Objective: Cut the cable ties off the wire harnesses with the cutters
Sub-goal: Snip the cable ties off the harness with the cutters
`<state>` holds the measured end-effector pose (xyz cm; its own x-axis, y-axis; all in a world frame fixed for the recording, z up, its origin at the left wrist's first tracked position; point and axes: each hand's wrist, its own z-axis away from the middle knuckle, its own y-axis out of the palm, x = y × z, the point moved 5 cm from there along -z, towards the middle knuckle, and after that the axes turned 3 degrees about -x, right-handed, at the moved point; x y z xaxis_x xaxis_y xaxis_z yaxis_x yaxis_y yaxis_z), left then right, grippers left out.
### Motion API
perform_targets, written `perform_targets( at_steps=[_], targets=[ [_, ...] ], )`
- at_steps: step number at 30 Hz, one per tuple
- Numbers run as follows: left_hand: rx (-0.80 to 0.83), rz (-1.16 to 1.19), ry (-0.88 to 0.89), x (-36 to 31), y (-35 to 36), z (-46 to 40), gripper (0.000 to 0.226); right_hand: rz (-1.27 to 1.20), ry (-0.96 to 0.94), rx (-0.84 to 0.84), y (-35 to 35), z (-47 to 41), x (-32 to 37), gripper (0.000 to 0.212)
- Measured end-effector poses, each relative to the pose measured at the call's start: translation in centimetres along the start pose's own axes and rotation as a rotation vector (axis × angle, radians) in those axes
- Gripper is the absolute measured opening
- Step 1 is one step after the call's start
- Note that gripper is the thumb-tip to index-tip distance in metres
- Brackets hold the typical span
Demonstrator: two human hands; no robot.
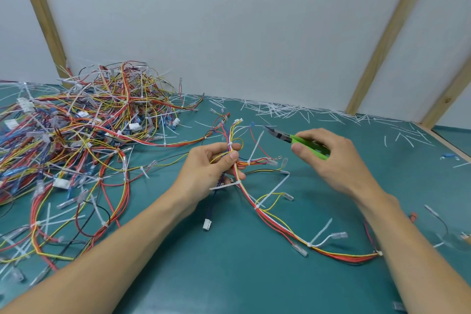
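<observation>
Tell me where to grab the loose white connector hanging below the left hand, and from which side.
Pinch the white connector across its short blocky body, coming from the near side: its dark wires run up and away toward the left hand, so that end is clear.

left grip (216, 163) pinched — right grip (328, 158) curled

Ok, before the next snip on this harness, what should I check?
1. Left hand pinching the harness: ok.
2. Cutters in right hand: ok.
3. Next cable tie exposed, tail sticking up beside the left fingers: ok.
4. Cutter tip at the tie: not ok, apart from it.
5. Blade gap: cannot tell.
6. Left fingertips away from the tie: not ok, close beside it.
</observation>
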<state>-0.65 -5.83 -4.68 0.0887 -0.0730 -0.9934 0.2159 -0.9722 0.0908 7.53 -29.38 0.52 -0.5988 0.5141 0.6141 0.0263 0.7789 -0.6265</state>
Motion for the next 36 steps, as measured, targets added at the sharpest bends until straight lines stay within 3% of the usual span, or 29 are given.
perform_targets(
  at_steps=[8,36],
  targets=[
    [-0.024,0.005,-0.01,0.1,-0.5,-0.1,0.024,0.054,-0.102,0.103,0.8,0.4,0.3,0.033],
    [-0.014,-0.046,-0.04,0.3,-0.4,-0.2,0.023,0.024,-0.145,0.114,1.3,0.5,0.8,0.031]
  ],
)
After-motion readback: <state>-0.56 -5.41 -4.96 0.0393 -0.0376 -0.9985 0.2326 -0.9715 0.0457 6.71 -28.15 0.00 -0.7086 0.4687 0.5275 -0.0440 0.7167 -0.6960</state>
